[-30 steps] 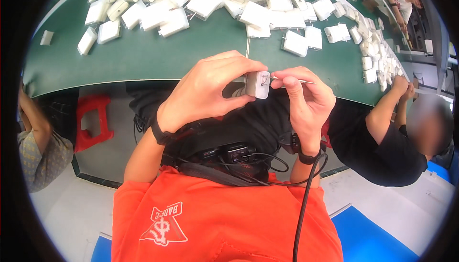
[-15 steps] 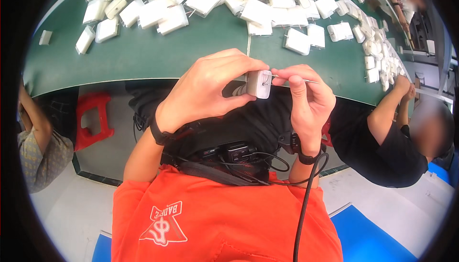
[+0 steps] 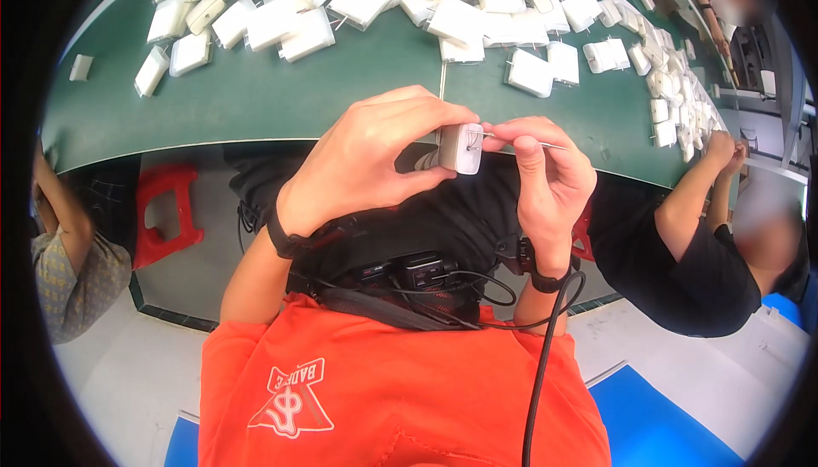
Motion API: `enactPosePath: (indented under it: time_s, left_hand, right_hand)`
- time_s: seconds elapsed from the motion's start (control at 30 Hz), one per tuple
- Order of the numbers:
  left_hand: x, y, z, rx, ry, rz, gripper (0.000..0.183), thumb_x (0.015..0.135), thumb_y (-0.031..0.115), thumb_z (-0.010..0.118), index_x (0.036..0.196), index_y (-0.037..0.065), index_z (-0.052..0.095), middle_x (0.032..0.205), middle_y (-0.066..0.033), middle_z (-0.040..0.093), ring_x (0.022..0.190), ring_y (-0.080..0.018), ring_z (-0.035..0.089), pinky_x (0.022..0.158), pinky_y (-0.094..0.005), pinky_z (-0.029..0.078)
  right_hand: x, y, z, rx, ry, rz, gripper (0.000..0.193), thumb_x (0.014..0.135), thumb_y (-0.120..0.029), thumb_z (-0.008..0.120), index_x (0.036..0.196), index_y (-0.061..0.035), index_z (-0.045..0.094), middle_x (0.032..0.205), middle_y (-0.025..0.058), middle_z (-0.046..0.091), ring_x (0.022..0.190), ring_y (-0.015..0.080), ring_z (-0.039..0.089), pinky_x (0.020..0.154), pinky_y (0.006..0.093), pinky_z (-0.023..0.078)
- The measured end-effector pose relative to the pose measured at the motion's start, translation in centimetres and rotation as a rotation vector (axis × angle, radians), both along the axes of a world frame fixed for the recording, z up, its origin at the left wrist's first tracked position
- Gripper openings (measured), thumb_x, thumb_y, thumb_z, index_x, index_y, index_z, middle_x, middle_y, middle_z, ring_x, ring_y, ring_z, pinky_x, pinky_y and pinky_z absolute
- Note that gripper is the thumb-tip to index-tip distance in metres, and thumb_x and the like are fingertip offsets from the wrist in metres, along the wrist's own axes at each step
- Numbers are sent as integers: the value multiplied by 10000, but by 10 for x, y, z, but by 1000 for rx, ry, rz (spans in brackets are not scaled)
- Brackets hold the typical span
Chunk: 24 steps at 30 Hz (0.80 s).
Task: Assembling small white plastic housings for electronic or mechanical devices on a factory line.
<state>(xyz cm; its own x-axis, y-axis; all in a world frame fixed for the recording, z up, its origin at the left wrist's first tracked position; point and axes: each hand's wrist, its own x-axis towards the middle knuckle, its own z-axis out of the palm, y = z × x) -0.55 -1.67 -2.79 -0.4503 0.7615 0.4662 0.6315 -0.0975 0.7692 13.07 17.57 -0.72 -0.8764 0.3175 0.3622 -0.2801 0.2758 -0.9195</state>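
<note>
Small white charger block (image 3: 461, 148), held aloft

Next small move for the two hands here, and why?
Probably ease the thin metal pin a little further into the white adapter: the right hand pinches it with its tip at the adapter's end face, and the left hand grips the adapter.

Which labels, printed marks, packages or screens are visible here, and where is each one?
Printed emblem: on the orange shirt at the lower edge, white, triangular.
Packages and screens: none visible; the white blocks on the green table are bare, like the one between both hands.
</note>
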Motion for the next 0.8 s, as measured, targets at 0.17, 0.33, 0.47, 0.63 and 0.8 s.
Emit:
enactPosePath:
  time_s: [0.17, 0.33, 0.47, 0.63, 0.8]
  left_hand:
    - [0, -1, -1, -7, 4, -4, 546, 732, 0, 916, 1257, 27, 769, 1107, -105, 797, 1006, -304, 768, 883, -398, 621]
    - [-1, 0, -2, 16, -5, -12, 531, 734, -1, 913, 1246, 29, 777, 1119, -101, 802, 1014, -302, 768, 887, -397, 621]
    - [-2, 0, -2, 15, -24, -8, 521, 723, -14, 902, 1228, 31, 785, 1130, -98, 809, 1023, -301, 770, 895, -396, 624]
    - [-3, 0, -3, 14, -14, -11, 518, 714, -26, 889, 1219, 24, 783, 1131, -99, 812, 1024, -300, 772, 900, -395, 626]
    - [-2, 0, -3, 25, -20, -10, 512, 709, -27, 889, 1207, 18, 781, 1135, -97, 813, 1019, -300, 772, 901, -397, 628]
  right_hand:
    - [-1, 1, -1, 15, 17, 13, 131, 1087, 4, 682, 1125, 89, 774, 1035, 162, 801, 921, 197, 793, 813, 300, 628]
    - [-1, 0, 0, -25, -5, 18, 121, 1085, 5, 685, 1102, 88, 771, 1020, 157, 802, 901, 187, 779, 812, 300, 622]
    - [-4, 0, 5, 48, -13, 17, 99, 1075, 2, 700, 1072, 74, 768, 976, 138, 802, 873, 175, 764, 791, 297, 609]
    - [-7, -2, 12, 118, -44, -5, 60, 1042, 16, 727, 1023, 51, 772, 946, 118, 801, 841, 178, 764, 771, 297, 602]
    - [-9, -6, 24, 212, -94, -23, 50, 1020, 27, 739, 985, 43, 771, 944, 115, 801, 822, 182, 766, 762, 305, 605]
